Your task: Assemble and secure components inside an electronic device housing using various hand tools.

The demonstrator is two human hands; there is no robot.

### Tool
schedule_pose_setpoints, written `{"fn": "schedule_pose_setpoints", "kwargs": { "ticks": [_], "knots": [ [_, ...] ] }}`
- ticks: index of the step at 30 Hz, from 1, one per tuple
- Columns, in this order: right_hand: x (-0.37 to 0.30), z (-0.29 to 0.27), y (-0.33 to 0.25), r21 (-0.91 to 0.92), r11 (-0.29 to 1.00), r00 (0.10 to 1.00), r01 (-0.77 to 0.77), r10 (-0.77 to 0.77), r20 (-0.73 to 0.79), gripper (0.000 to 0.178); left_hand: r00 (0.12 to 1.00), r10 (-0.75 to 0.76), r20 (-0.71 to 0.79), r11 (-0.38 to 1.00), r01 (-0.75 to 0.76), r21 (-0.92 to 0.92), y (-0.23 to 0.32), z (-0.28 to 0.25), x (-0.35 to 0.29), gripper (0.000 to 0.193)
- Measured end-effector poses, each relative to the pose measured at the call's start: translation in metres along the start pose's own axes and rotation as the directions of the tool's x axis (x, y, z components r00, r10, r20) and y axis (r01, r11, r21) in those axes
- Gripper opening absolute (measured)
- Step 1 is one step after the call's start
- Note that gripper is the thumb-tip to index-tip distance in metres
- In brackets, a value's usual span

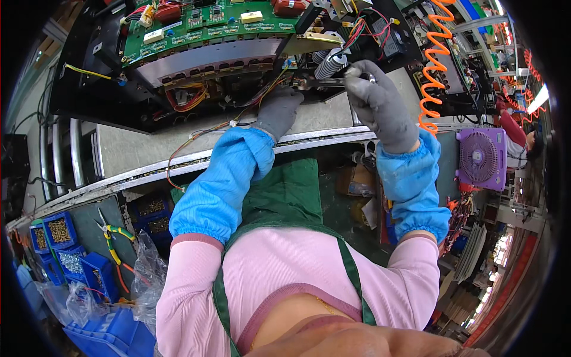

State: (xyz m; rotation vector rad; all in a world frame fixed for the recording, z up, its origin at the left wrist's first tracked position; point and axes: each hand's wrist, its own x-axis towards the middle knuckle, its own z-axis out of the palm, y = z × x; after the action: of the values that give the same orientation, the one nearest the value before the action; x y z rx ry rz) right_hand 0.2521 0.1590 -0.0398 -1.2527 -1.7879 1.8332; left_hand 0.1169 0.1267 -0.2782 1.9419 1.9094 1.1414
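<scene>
Both my hands wear grey gloves and blue sleeve covers. My right hand [383, 107] is closed around the end of a silver wrench [327, 82], whose shaft points left toward a metal fitting at the front of the open black chassis [89, 89]. At that fitting, the fingers of my left hand [278, 112] are closed; whatever they pinch is hidden. A bundle of thin coloured wires [262, 94] passes beside my left hand, and one loose length hangs over the bench edge. A white ribbed cylinder [331, 64] stands just above the wrench.
Green circuit boards [208, 27] fill the chassis top. An orange coiled hose [429, 77] hangs at right, near a purple fan [480, 157]. At lower left are blue bins [98, 273] of small hardware and yellow-green pliers [113, 244]. The metal bench edge [143, 163] crosses before me.
</scene>
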Motion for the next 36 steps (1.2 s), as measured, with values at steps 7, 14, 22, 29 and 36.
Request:
{"fn": "schedule_pose_setpoints", "kwargs": {
  "ticks": [7, 14, 22, 29, 36],
  "knots": [
    [-0.062, -0.013, 0.049, -0.021, 0.995, 0.994, 0.102, -0.103, -0.022, 0.011, 0.996, -0.013, -0.093, 1.0, 0.011, -0.023, -0.008, 0.004, -0.006, 0.02],
    [-0.071, -0.012, 0.156, -0.29, 0.88, 0.785, 0.377, -0.47, -0.403, 0.009, 0.998, -0.019, -0.055, 1.0, 0.019, -0.003, 0.001, -0.007, -0.001, 0.019],
    [-0.041, -0.004, 0.2, -0.656, 0.579, 0.65, 0.485, -0.74, -0.173, 0.008, 0.995, -0.097, -0.023, 0.995, 0.097, -0.014, 0.006, -0.01, -0.003, 0.021],
    [-0.042, 0.006, 0.228, -0.621, 0.609, 0.63, 0.493, -0.742, -0.229, 0.01, 0.997, -0.08, 0.003, 0.996, 0.08, 0.038, -0.002, -0.004, -0.005, 0.019],
    [-0.021, 0.006, 0.266, -0.643, 0.594, 0.566, 0.483, -0.772, -0.289, 0.008, 0.998, -0.046, -0.042, 0.998, 0.048, 0.05, 0.0, -0.003, -0.004, 0.019]
  ]
}}
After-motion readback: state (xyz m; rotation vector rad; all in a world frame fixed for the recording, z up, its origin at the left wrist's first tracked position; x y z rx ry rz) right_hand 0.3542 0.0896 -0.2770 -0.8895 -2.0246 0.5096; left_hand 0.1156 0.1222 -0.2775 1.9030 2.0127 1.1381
